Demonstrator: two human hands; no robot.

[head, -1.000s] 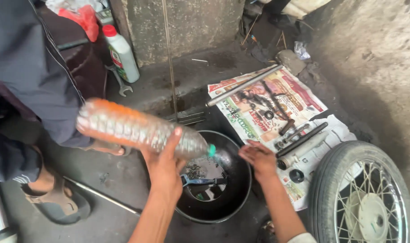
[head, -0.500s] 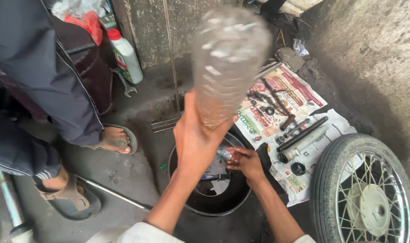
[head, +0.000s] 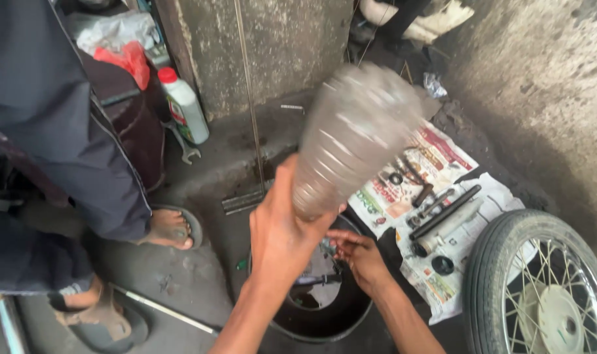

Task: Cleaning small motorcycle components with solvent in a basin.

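1. Over a black basin (head: 324, 314) on the grimy concrete floor, the left hand (head: 282, 233) holds a clear plastic bottle (head: 351, 137) tipped neck-down, its fingers wrapped tight around the narrow lower end. The bottle's wide base points up toward the camera and is blurred.
2. Down inside the basin's mouth, the right hand (head: 360, 255) has its fingers curled around small dark parts just beneath the bottle's neck; what exactly they pinch is too small to tell.
3. Right of the basin lies a spread newspaper (head: 436, 259) carrying a long black rod (head: 446, 211), a pale metal tube, a black rubber ring (head: 442, 265) and other small pieces.
4. At the lower right corner rests a spoked wheel (head: 547, 295) with its tyre on, just beside the newspaper.
5. On the left another person crouches in a dark garment, a bare foot in a sandal (head: 170, 228) near the basin.
6. Farther back, a white bottle with a red cap (head: 183, 105) stands against the wall, with a spanner (head: 185, 149) lying beside it.
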